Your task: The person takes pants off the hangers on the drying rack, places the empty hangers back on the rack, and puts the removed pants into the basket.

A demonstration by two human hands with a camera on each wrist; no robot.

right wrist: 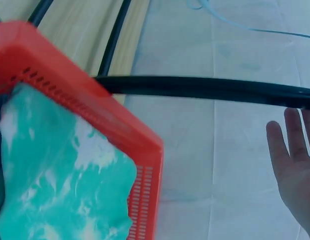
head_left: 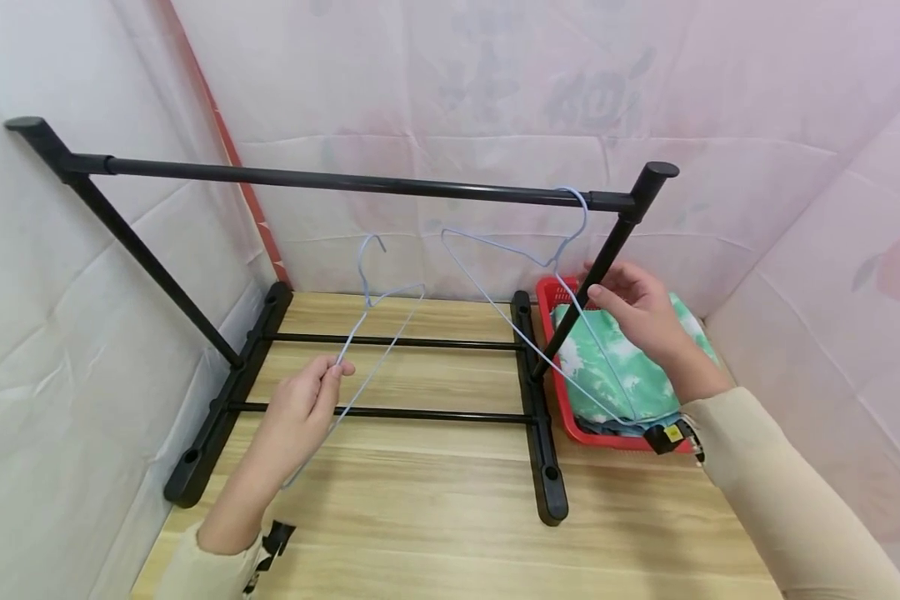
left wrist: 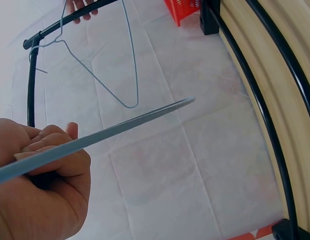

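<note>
My left hand (head_left: 300, 408) pinches a light blue wire hanger (left wrist: 110, 131) by its side, thumb against fingers. This hanger is tilted, with its hook pointing up, below the top bar (head_left: 345, 181) of a black garment rack. A second blue wire hanger (head_left: 557, 260) hangs by its hook near the bar's right end. My right hand (head_left: 637, 308) is beside the rack's right upright (head_left: 609, 250), above the basket. In the right wrist view its fingers (right wrist: 279, 145) are extended, fingertips right at the upright, and the palm holds nothing.
A red plastic basket (head_left: 565, 408) stands right of the rack, holding folded green-and-white tie-dye cloth (head_left: 607, 379) with darker blue fabric beneath. The rack's black feet (head_left: 543, 458) stand on a wood-grain table (head_left: 420, 508). Pale fabric walls (head_left: 420, 100) enclose the back and sides.
</note>
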